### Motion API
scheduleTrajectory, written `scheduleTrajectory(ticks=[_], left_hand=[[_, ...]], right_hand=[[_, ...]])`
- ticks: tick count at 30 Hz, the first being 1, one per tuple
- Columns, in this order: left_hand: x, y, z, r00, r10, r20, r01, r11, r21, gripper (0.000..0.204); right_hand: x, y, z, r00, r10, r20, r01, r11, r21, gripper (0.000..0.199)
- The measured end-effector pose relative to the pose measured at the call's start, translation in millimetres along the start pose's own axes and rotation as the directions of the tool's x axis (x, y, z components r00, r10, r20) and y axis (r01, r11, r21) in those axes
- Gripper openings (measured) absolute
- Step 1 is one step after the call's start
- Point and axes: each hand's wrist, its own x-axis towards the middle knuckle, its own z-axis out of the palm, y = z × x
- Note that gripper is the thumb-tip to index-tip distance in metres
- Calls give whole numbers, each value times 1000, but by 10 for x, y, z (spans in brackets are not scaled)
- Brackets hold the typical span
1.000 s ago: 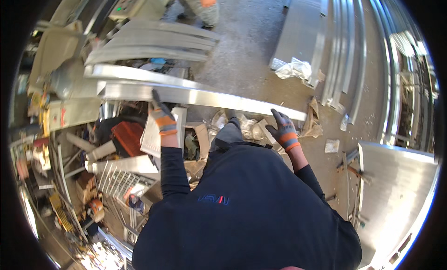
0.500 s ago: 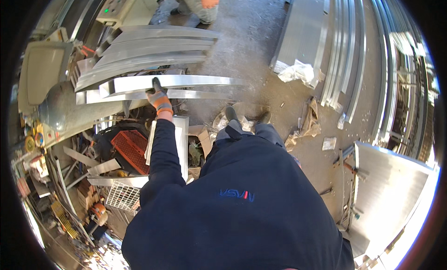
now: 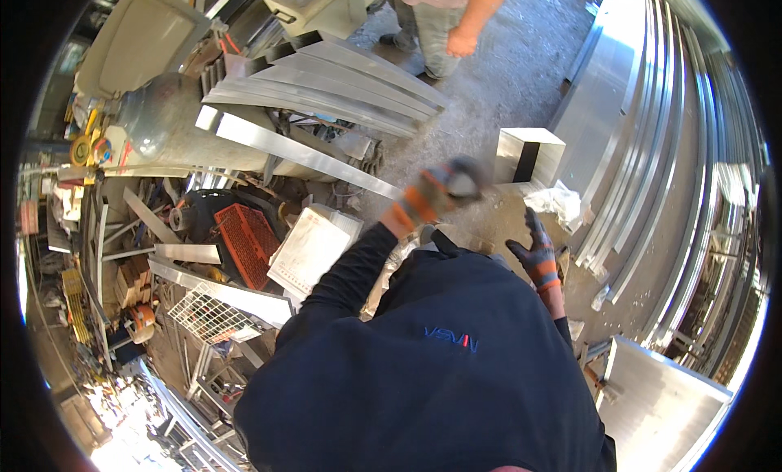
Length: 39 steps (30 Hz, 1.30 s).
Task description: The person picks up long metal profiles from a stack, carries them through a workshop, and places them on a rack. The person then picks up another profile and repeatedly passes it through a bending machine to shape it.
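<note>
Pile of curved metal sheets (image 3: 326, 81) in the upper centre of the frame, resting on clutter above the concrete floor (image 3: 505, 81); long bent metal rails (image 3: 643, 154) stacked along the right side.

Long flat metal strip (image 3: 301, 154) lies aslant from upper left toward the centre, across the foot of the pile; its near end stops just left of the left hand (image 3: 444, 187).

White open-ended box (image 3: 529, 154) stands on the floor right of centre.

Left hand gloved, raised and motion-blurred; the fingers look curled, but whether the grip is closed on anything cannot be told; it appears apart from the strip's end.

Right hand (image 3: 538, 256) gloved, right of centre; grip wide open, fingers spread, holding nothing.

Another person's bare hand (image 3: 462, 42) hangs at the top centre, well apart.

Assessment of the strip: judged stiff along its width yet liable to sag and swing over such a length; moderately heavy; smooth faces likely slippery; cut edges likely sharp. Best held across the flat faces, one hand near the end and one further along; gloves advisable.
</note>
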Motion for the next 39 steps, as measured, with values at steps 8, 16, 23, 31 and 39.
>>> scheduleTrajectory(ticks=[8, 16, 23, 31, 39], left_hand=[[574, 1103, -42, 955, 190, 226, -117, 947, -299, 83], [741, -145, -652, 972, -184, -143, 192, 980, 48, 96], [1519, -878, -2748, 440, -45, -897, 795, 483, 366, 87], [2175, -1398, -3210, 101, -410, -906, 977, -129, 167, 127], [2151, -1824, -3697, 20, -579, -815, 943, -260, 208, 115]], right_hand=[[705, 622, 452, 948, -223, 228, 205, 974, 99, 61], [381, 1705, 421, 900, 341, 272, -339, 939, -56, 52], [897, 2252, 167, 819, 388, 423, -394, 916, -76, 44], [1968, 2629, -731, 831, 327, 450, -362, 932, -9, 37], [2302, 2758, -1725, 862, 253, 438, -268, 963, -30, 31]])
